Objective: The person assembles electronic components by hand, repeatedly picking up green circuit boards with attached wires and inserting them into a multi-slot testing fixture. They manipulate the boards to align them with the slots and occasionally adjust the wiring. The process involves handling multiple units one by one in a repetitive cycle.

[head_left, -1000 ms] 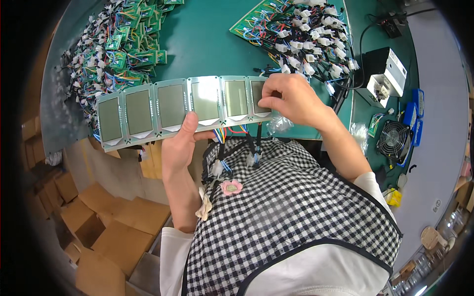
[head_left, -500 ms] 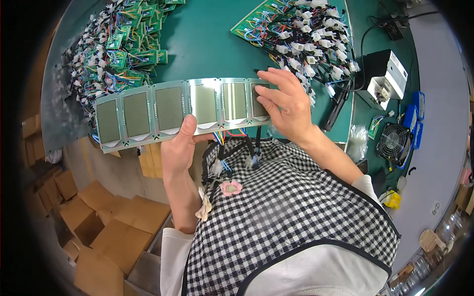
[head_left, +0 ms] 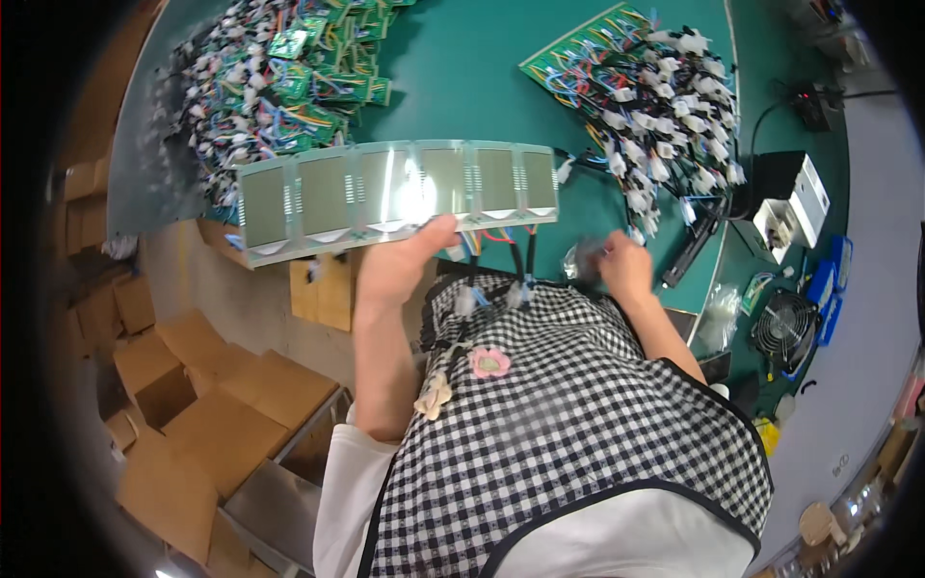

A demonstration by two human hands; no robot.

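Observation:
My left hand (head_left: 393, 270) grips the lower edge of a long panel of LCD screens (head_left: 323, 204), thumb on its front. Several grey rectangular displays stand side by side in it, with white glare near the middle. Coloured wires and black cables (head_left: 517, 255) with white connectors hang below the panel, over my checked apron (head_left: 578, 385). To the panel's right, my right hand (head_left: 628, 270) is closed by the bench's near edge. Its fingertips are at a small, shiny, crumpled-looking piece (head_left: 581, 260), too blurred to name.
Wired green circuit boards (head_left: 289, 82) are heaped at the left of the green bench (head_left: 472, 67). Another wired board stack (head_left: 588, 58) lies at right, near a black tool (head_left: 692, 252), a metal-and-black box (head_left: 785, 207) and a fan (head_left: 782, 323). Cardboard boxes (head_left: 207, 424) stand lower left.
My right hand has left the panel's right end and moved down and right to the bench edge. My left hand still holds the panel, its thumb now nearer the middle.

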